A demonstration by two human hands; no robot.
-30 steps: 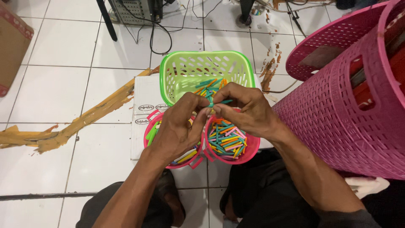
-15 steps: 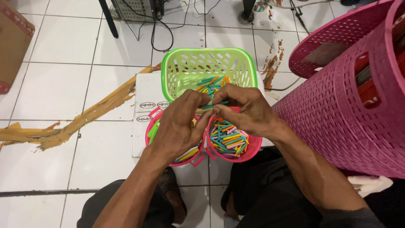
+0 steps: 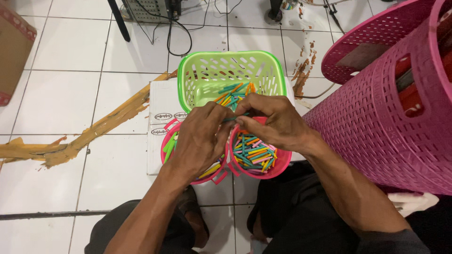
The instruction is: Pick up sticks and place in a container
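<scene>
Glossy white floor tiles lie under perforated plastic baskets. Both hands, left hand and right hand, pinch one thin teal stick closed-fingered above the round pink basket of colourful sticks.

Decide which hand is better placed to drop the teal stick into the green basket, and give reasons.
Probably the right hand: its fingertips pinch the teal stick and sit closest to the green basket. The left hand only touches the stick's other end, lower down over the pink bowls.
</scene>
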